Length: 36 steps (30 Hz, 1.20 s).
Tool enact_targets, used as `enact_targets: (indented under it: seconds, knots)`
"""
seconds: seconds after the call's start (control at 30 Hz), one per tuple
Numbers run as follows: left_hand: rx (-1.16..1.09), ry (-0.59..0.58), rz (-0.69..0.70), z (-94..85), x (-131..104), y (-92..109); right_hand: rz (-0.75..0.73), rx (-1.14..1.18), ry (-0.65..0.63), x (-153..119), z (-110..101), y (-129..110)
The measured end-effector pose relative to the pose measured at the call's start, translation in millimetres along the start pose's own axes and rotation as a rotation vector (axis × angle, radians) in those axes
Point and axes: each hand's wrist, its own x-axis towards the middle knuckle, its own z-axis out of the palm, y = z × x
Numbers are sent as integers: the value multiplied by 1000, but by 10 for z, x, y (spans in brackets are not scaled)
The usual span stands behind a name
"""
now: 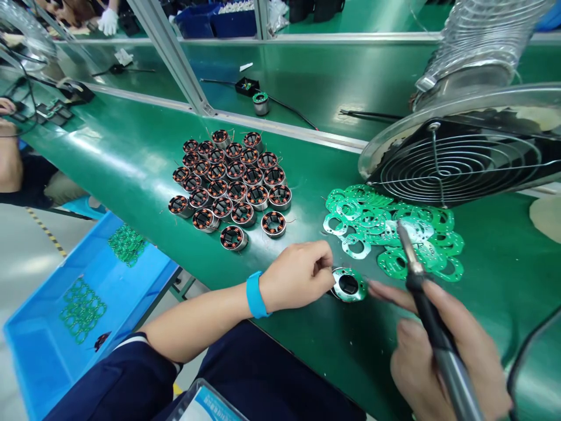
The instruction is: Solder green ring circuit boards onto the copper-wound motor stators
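A motor stator topped by a green ring-shaped circuit board (360, 285) stands on the bench between my hands. My left hand (300, 275), a blue band at its wrist, is closed in a pinch at the stator's left edge; the fingertips' exact grip is partly hidden. My right hand (451, 351) is wrapped round a soldering iron (438, 333), its tip pointing up and away from the stator. One finger of that hand reaches out to the board's right edge. Behind lies a loose pile of green circuit boards (357, 248).
Several copper-wound stators (236, 191) stand grouped at left centre. A fume extractor fan (442, 169) with a hose overhangs the right side. A blue tray (39, 351) with boards sits lower left. A metal rail (298, 131) borders the back; another person's arm (9, 155) is far left.
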Motion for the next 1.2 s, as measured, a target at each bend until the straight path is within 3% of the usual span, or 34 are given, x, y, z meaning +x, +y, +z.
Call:
enact_targets:
  seconds: [0.13, 0.23, 0.33, 0.5, 0.67, 0.8, 0.87, 0.93, 1.0, 1.1, 1.13, 1.2]
  knots:
    - [30, 11, 23, 8, 0, -6, -63, -142, -202, 130, 129, 28]
    - [16, 5, 14, 0, 0, -21, -90, -138, -264, 161, 170, 58]
    - [-68, -15, -60, -30, -14, -28, -137, -169, -220, 154, 194, 91]
    - [-294, -252, -134, -44, -76, -18, -216, -173, -133, 176, 187, 54]
    - [-804, -316, -245, 15, -134, -22, -223, -68, -62, 221, 65, -74]
    - [-910, -343, -304, 68, -205, -1, -345, -112, -26, 241, -24, -124]
    - [-814, -248, -243, 96, -248, 12, -401, -206, -2, 238, -36, -148]
    - [-552, -65, -73, 122, -288, 15, -369, -254, 26, 228, -27, -188]
    - [-191, 141, 217, 145, -316, 3, -187, -162, 43, 217, -6, -245]
    - [188, 378, 660, 185, -342, -14, 244, 277, 41, 212, 29, -334]
    - [222, 432, 734, 199, -351, -8, 366, 446, 31, 210, 39, -356]
    - [170, 471, 714, 223, -377, 34, 506, 685, 23, 196, 51, -378]
